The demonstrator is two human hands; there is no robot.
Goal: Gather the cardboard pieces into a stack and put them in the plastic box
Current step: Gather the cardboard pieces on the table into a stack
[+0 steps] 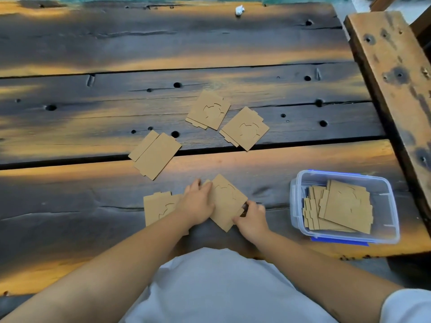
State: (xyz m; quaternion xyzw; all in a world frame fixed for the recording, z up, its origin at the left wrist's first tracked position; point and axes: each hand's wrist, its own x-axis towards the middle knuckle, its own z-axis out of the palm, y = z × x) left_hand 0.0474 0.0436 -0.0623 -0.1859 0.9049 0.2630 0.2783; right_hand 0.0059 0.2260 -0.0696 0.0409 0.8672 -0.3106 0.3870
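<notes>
Squaring best done slowly: left hand (198, 203) flat, fingers pressing the tilted brown die-cut cardboard piece (227, 201) to the dark wooden plank table (93, 127); right hand (253, 217) pinching its lower right edge. Sliding over the half-hidden brown piece (158, 207) at left, then edges aligned. Clear plastic box (382, 197), right, already part-filled. Stack depth under palms impossible to judge.

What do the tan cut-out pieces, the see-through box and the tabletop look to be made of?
The tan pieces look like thin matte cardboard: flat, brown, with die-cut curves and notched edges. The box looks like clear, glossy plastic, since the pieces inside show through its walls; its clips look blue. The table looks like old weathered wood: thick planks with gaps, grain, cracks and dark holes, perhaps stained or scorched.
</notes>
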